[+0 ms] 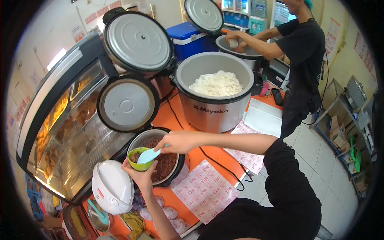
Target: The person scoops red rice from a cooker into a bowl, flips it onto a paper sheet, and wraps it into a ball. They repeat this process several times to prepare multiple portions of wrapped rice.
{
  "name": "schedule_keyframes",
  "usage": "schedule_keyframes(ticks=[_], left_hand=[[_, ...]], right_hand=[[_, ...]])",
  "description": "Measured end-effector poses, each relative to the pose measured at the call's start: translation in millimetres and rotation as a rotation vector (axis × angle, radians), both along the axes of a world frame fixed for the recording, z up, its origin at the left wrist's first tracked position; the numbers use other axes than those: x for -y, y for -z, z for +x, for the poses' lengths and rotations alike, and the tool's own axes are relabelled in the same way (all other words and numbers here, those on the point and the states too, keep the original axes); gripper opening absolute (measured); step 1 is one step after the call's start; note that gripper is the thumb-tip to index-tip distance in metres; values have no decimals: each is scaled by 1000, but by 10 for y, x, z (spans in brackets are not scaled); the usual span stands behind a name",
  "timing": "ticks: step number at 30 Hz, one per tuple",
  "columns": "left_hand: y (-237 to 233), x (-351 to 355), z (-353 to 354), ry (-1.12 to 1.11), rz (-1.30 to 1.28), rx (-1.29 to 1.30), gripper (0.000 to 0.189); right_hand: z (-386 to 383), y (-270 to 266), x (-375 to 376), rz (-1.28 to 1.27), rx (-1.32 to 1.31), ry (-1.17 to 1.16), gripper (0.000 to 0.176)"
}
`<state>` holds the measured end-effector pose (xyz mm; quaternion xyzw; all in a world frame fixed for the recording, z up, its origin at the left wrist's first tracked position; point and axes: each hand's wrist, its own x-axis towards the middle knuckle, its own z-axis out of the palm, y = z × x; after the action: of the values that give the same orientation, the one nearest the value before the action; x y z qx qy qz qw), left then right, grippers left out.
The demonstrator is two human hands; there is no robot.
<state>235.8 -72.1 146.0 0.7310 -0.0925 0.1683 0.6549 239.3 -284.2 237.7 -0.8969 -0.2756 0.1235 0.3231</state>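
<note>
The left hand [141,176], half-curled, is cupping the green bowl [143,167] at the open cooker's [181,165] nine o'clock; the right hand [180,142], closed, is holding the blue spoon [147,156] there; some brown rice [163,169] is already filling it, much is remaining.

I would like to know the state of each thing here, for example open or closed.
Large silver Miyako rice cooker: open, part-filled with white rice.
Smaller round rice cooker: open, holding reddish-brown rice.
Rear rice cooker with gray inner pot: open.
Light-green round bowl: in left hand, some reddish-brown rice inside.
Light-blue plastic paddle: in right hand, over the bowl.
Blue cooler box with white trim: closed.
Glass display case: lit, food inside.
</note>
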Motion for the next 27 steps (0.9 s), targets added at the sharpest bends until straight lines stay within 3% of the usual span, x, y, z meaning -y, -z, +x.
schedule_keyframes(ticks=[1,2,4,6,7,8,9,12,14,17,20,24,26,27], left_hand=[[70,-30,18,30,-37,18,90],[16,-29,-21,28,-70,-39,90],[73,-103,33,-24,5,16,89],[53,-182,3,17,-140,-147,86],[6,-239,-38,-4,-79,-83,84],[-16,-335,-99,-62,46,-55,80],[-50,-417,-198,-29,-4,-55,77],[-145,-638,-559,66,-195,-313,80],[-24,-695,-850,71,-268,-335,84],[262,-631,-1141,93,-493,-436,96],[485,-577,-1198,9,-441,-483,96],[442,-559,-1142,-8,-535,-387,95],[473,-594,-1183,90,-598,-681,97],[596,-616,-1195,85,-427,-651,99]], right_hand=[[35,-2,32,-38,27,-32,33],[-88,-387,51,-228,-12,32,35],[18,-375,220,-164,198,136,37],[26,-467,232,-190,132,324,30],[260,-104,439,-242,507,181,36],[256,-86,379,-300,511,161,34],[221,-109,249,-435,389,157,32],[245,226,-76,-522,476,78,30],[423,501,-270,-468,557,-60,30],[829,687,-582,-626,826,-303,30],[1192,726,-770,-724,830,-473,30],[1249,795,-877,-784,634,-430,28],[1257,813,-937,-815,542,-512,25],[1325,907,-941,-812,535,-520,25]])
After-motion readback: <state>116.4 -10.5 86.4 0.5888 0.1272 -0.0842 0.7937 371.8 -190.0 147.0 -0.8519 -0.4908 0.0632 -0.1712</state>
